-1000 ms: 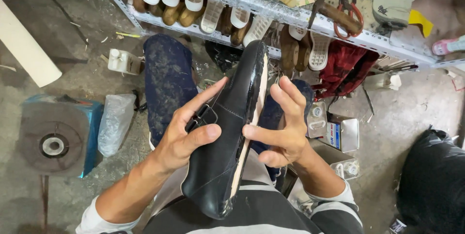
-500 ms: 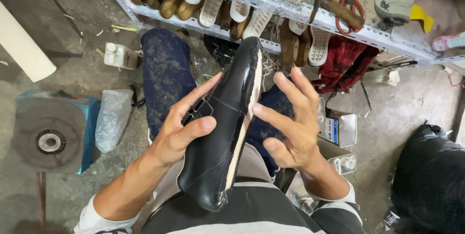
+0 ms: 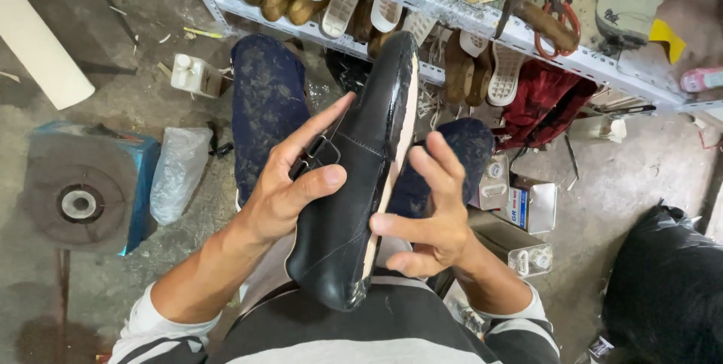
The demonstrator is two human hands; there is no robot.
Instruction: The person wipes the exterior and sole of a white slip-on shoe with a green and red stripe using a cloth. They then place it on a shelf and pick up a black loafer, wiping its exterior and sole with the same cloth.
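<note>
Between both hands sits a black shoe [image 3: 361,183], toe away. Left hand [image 3: 290,183] grips its upper, thumb pressing; right hand [image 3: 429,221], fingers spread, presses the pale sole edge. The sole looks attached; pressing seems unfinished.

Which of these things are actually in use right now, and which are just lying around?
In use: black shoe, left hand, right hand.
Lying about: shelf, white bottle, plastic bag, black sack, red cloth.
</note>
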